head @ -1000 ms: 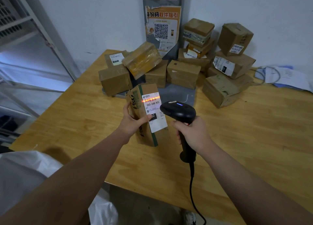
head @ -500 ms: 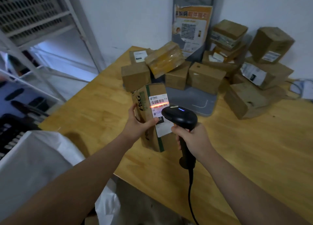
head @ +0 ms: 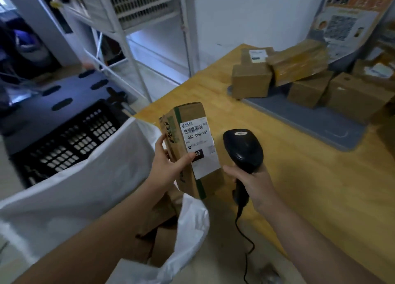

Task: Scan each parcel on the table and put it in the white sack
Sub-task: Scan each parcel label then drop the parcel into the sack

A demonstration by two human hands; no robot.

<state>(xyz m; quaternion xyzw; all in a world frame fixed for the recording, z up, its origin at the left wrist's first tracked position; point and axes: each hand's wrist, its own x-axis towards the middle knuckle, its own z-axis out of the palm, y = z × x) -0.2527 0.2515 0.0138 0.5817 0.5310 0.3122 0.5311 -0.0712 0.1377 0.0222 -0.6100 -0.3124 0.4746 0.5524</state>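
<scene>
Parcel (head: 198, 138) gripped by fingers of left hand (head: 168, 168), scanner (head: 243, 149) clasped in right hand (head: 256, 183). Bagging step judged underway: parcel to be lowered into white sack (head: 96, 177) below those fingers, then released.

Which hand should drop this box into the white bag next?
Left. The left hand grips the parcel right beside the white sack's open mouth. The right hand is busy holding the scanner, on the side away from the sack.

A courier parcel depot: labelled cartons (head: 252, 82) heaped on a table (head: 299, 187), QR-code poster (head: 342, 25), wire shelving (head: 136, 6).
</scene>
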